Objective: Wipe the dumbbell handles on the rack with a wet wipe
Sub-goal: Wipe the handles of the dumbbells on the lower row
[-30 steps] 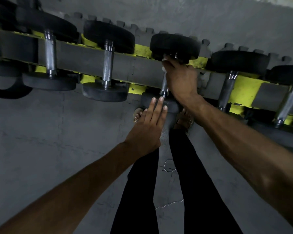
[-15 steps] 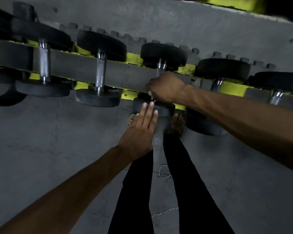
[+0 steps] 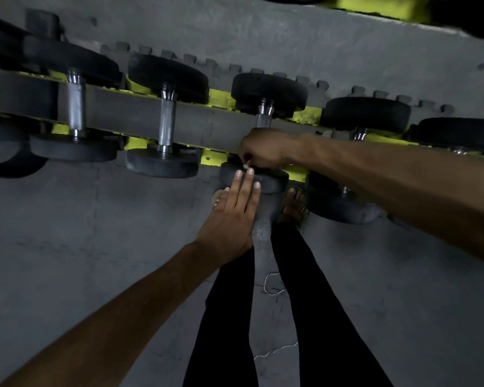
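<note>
The dumbbell handle (image 3: 264, 120) being wiped lies at the centre of the frame, across the rack rail (image 3: 123, 118). It is mostly hidden under the right hand (image 3: 263, 148), whose grip is clenched round it. A scrap of white wet wipe (image 3: 246, 165) shows below the fingers. The left hand (image 3: 235, 216) lies flat, fingers straight, on the near rubber head (image 3: 274, 181), grasping nothing.

The dumbbell looks heavy and rigid, unlikely to shift under rubbing. The wipe is soft and thin, and apt to bunch or tear on steel, so it is best kept wrapped right round the bar. A neighbouring dumbbell (image 3: 166, 121) to the left shows a knurled handle.

Below is a grey concrete floor (image 3: 67, 247) in dim light. A toothed foam mat edge (image 3: 263, 71) runs across the upper part of the frame.
</note>
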A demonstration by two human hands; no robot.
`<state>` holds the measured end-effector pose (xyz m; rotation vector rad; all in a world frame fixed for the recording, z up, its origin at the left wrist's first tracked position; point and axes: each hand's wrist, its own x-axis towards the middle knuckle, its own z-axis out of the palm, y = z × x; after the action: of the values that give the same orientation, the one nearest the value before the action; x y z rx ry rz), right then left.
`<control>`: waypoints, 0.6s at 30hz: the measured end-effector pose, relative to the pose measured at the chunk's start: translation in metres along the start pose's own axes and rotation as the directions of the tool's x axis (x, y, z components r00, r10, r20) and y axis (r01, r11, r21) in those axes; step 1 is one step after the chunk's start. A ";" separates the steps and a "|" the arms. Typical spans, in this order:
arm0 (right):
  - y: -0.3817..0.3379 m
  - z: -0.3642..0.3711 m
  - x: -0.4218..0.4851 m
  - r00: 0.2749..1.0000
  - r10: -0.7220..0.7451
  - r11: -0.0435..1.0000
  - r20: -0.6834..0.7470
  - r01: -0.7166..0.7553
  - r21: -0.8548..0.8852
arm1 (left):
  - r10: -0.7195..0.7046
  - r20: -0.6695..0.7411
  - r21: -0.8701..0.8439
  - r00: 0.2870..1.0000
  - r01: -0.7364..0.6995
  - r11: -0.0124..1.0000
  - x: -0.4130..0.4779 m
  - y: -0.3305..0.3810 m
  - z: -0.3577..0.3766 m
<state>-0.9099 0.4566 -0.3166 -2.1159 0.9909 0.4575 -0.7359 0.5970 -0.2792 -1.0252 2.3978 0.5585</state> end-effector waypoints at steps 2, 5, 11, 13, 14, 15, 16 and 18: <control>0.017 0.005 -0.014 0.984 -0.030 0.997 -0.175 0.016 -0.081 | 0.003 0.003 -0.004 1.000 -0.003 1.000 0.000 -0.001 0.002; 0.047 0.016 -0.029 0.877 -0.006 0.990 -0.480 -0.061 -0.124 | 0.009 -0.004 -0.003 1.000 -0.009 1.000 0.001 -0.001 0.000; 0.028 0.032 -0.030 0.941 -0.213 0.953 -0.264 0.140 -0.268 | 0.017 0.013 0.005 1.000 -0.017 1.000 0.000 -0.002 0.000; 0.049 0.018 -0.027 0.887 -0.064 0.986 -0.458 -0.016 -0.168 | 0.020 0.004 0.009 1.000 -0.020 1.000 0.001 -0.003 0.000; 0.056 0.016 -0.026 0.855 -0.013 0.991 -0.519 -0.059 -0.123 | 0.022 0.010 0.010 1.000 -0.022 1.000 0.001 -0.003 -0.001; 0.056 0.018 -0.026 0.858 -0.010 0.988 -0.514 -0.070 -0.136 | 0.022 0.020 0.013 1.000 -0.022 1.000 0.001 -0.003 -0.001; 0.047 0.020 -0.028 0.883 -0.064 0.979 -0.465 -0.035 -0.202 | 0.023 0.026 0.018 0.999 -0.024 1.000 0.000 -0.003 -0.002; 0.031 0.026 -0.032 0.922 -0.225 0.941 -0.314 0.123 -0.315 | 0.022 0.019 0.025 1.000 -0.022 0.999 0.000 -0.002 -0.003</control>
<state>-0.9544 0.4799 -0.3297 -2.5895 0.9554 0.1443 -0.7347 0.5938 -0.2767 -0.9795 2.3961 0.5424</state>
